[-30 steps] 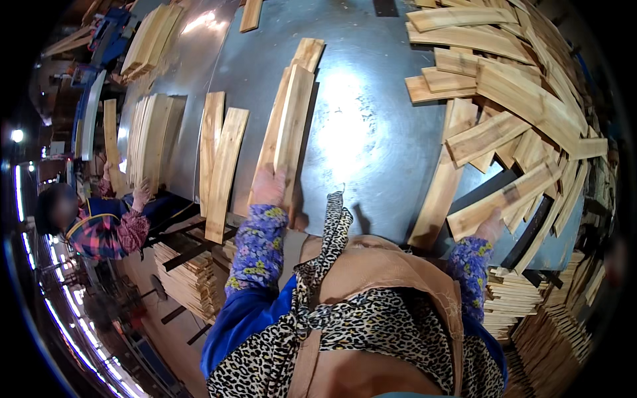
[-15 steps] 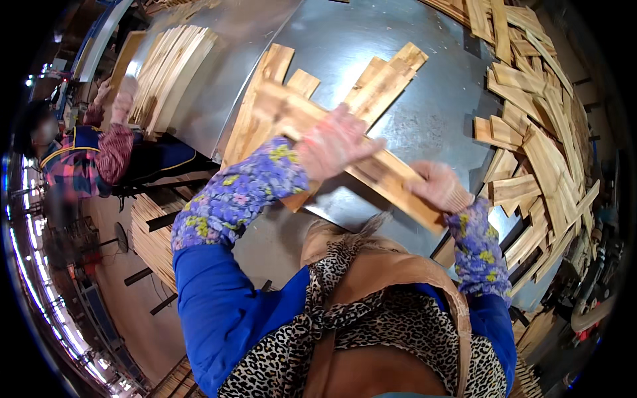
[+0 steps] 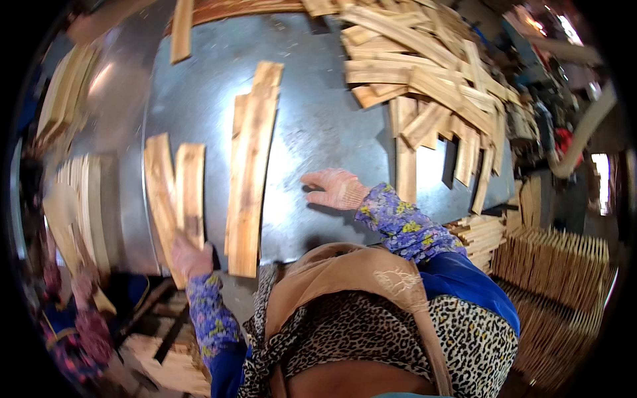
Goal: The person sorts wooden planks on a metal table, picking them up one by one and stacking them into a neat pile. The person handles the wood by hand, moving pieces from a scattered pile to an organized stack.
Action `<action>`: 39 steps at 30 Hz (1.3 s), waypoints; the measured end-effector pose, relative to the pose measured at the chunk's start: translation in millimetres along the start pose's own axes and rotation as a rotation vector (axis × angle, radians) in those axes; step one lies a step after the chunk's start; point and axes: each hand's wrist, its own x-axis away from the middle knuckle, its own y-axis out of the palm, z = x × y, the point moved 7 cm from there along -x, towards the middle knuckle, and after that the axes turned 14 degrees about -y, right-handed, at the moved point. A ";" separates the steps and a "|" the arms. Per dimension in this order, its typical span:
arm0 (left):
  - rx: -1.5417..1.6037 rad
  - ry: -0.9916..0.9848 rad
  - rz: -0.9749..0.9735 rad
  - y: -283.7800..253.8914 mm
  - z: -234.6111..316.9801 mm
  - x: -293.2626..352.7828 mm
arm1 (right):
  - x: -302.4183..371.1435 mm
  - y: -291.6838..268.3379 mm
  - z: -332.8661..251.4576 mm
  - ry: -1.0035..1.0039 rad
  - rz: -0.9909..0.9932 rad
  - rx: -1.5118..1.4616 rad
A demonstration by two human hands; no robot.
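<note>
Head view: from afar, I see the left hand [image 3: 192, 259] over the near ends of two long, flat, light-brown wooden boards [image 3: 191, 192] on the left of a grey metal table [image 3: 312, 113]; I cannot tell whether it pinches them. Both long axes run away from the body, the left board's far end tilting leftward. The right hand [image 3: 335, 188], thumb and fingers apart, points left above the metal.

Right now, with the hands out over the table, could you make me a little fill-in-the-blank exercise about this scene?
1. The boards near the left hand are made of ____.
2. The right hand is holding ____.
3. The jumbled pile lies toward the picture's upper ____.
4. The sleeves are printed with purple and yellow ____.

Missing words: wood; nothing; right; flowers.
</note>
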 end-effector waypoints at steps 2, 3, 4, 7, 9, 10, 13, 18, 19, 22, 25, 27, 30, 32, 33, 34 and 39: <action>0.033 -0.006 -0.024 -30.3 3.5 -4.9 | 16.2 -18.5 23.5 0.054 0.106 -0.037; 0.047 -0.026 0.043 -33.2 2.2 -7.9 | 27.7 -30.0 45.4 0.067 0.191 -0.027; 0.059 -0.048 0.098 -29.1 -8.4 -16.1 | 41.0 -36.6 66.8 0.084 0.267 -0.018; -0.024 -0.009 0.204 -8.2 -57.1 -42.2 | 71.9 -111.3 134.0 0.122 0.480 0.375; -0.107 -0.036 0.105 -35.6 -34.1 -38.6 | 95.8 -185.9 181.6 0.305 0.505 0.490; -0.109 0.002 0.142 -44.0 -24.0 -32.1 | 115.3 -212.5 214.8 0.515 0.515 0.647; 0.047 0.115 0.268 -59.9 33.6 -1.6 | 167.5 -264.4 270.3 0.595 0.408 0.947; 0.170 0.443 0.205 -37.0 199.1 56.8 | 153.1 -257.1 311.1 0.294 0.102 0.973; 0.095 0.347 0.008 -57.7 247.6 70.9 | 162.9 -261.5 329.6 0.235 0.212 0.917; -0.193 0.154 -0.023 -4.0 246.6 60.7 | 167.7 -278.7 334.2 0.193 0.274 0.829; -0.044 0.053 -0.159 8.7 239.8 53.5 | 182.7 -286.6 332.3 0.304 0.317 0.801; -0.077 -0.077 -0.254 3.8 242.5 56.2 | 166.1 -279.4 308.8 0.212 0.279 0.652; -0.035 -0.192 -0.234 7.6 219.5 68.4 | 116.7 -259.5 248.2 0.007 0.288 0.229; -0.040 -0.130 -0.247 5.7 212.6 77.0 | 80.3 -241.3 243.4 -0.090 0.278 -0.372; -0.070 -0.105 -0.243 -11.0 222.0 83.2 | 61.3 -223.9 246.2 -0.006 0.361 -0.711; -0.093 -0.068 -0.231 -22.8 233.7 84.8 | 42.3 -203.8 249.1 0.081 0.452 -1.042; 0.247 0.336 -0.212 -55.0 372.9 150.3 | -84.2 -134.6 189.4 -0.103 0.762 -1.803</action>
